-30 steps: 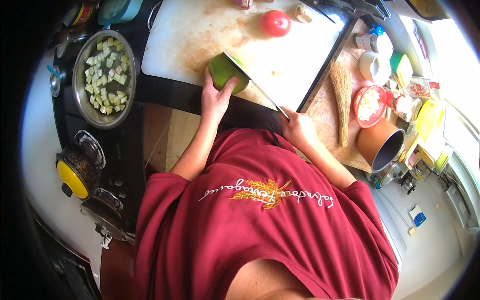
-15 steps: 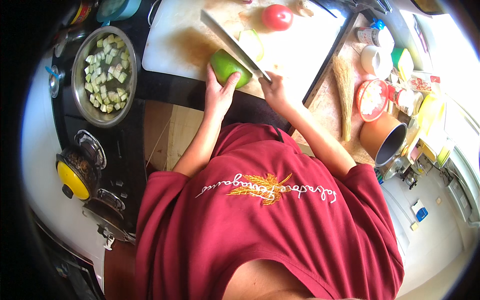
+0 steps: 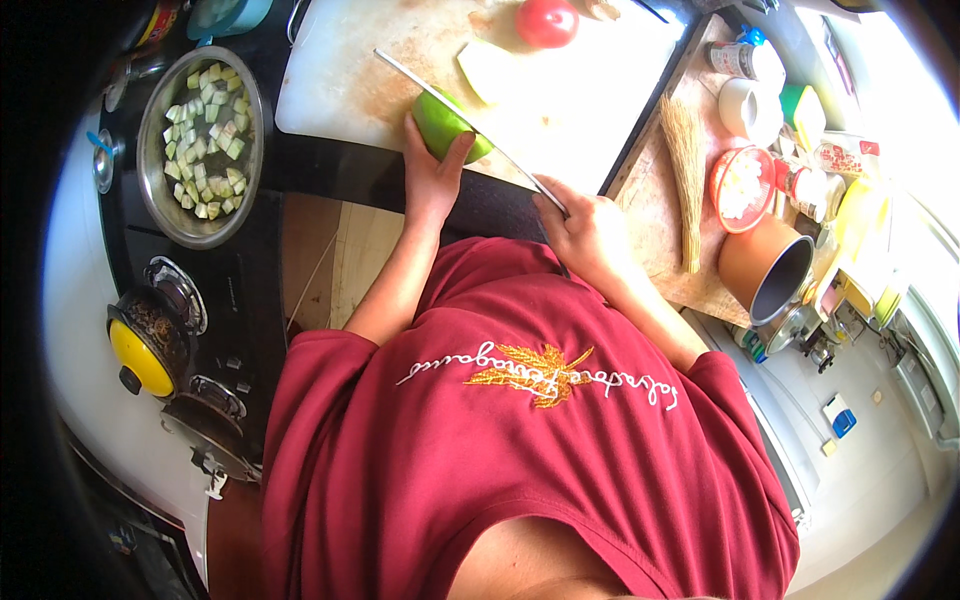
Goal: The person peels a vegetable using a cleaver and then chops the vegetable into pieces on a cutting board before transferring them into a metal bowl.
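My left hand point(image 3: 432, 182) is closed round a smooth, bright green round vegetable point(image 3: 437, 120), with the thumb on its near side. Its exact kind I cannot tell. Closed on the handle of a long knife point(image 3: 415, 78), my right hand point(image 3: 592, 232) is lower and to the right. The blade, seen almost edge-on, slants across the vegetable; whether it cuts in is unclear. Both are at the near edge of a white cutting board point(image 3: 335, 95). A pale cut slice point(image 3: 486, 72) lies on the board just beyond the knife.
A red tomato point(image 3: 547, 22) is on the board's far side. On the left, a metal bowl point(image 3: 145, 165) holds pale green cubes, near a yellow-lidded pot point(image 3: 140, 358). A straw whisk point(image 3: 684, 180), red basket point(image 3: 718, 190) and copper-coloured pot point(image 3: 748, 262) stand right.
My right hand has drawn the knife back toward me and to the right. The blade has turned from showing its flat side to almost edge-on. The left hand still grips the vegetable.
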### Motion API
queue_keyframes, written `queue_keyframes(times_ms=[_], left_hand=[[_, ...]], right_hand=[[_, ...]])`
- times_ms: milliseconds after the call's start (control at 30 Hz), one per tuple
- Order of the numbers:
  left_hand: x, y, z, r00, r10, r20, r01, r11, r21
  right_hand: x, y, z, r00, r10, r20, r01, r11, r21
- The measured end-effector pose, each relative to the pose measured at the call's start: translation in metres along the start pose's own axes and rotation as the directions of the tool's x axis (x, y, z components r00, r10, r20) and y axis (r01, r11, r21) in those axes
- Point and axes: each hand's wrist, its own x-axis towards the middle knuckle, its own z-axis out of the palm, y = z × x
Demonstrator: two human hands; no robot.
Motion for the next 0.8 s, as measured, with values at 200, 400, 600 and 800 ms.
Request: queue_keyframes(times_ms=[200,400,600,800], left_hand=[[0.000,-0.004,0.000,0.999,0.036,0.003,-0.036,0.999,0.019],[0.002,-0.012,-0.001,1.000,0.002,0.009,-0.002,1.000,0.027],[0.001,-0.007,0.001,0.999,0.040,0.009,-0.041,0.985,0.165],[0.004,-0.002,-0.001,0.990,0.124,0.069,-0.132,0.983,0.127]], right_hand=[[0.005,0.006,0.006,0.998,-0.053,-0.018,0.053,0.999,-0.005],[-0.017,0.028,0.005,0.989,0.096,0.110,-0.093,0.995,-0.027],[-0.026,0.027,-0.005,0.983,0.129,0.131,-0.114,0.987,-0.115],[0.028,0.017,0.034,0.998,0.027,0.059,-0.020,0.993,-0.119]])
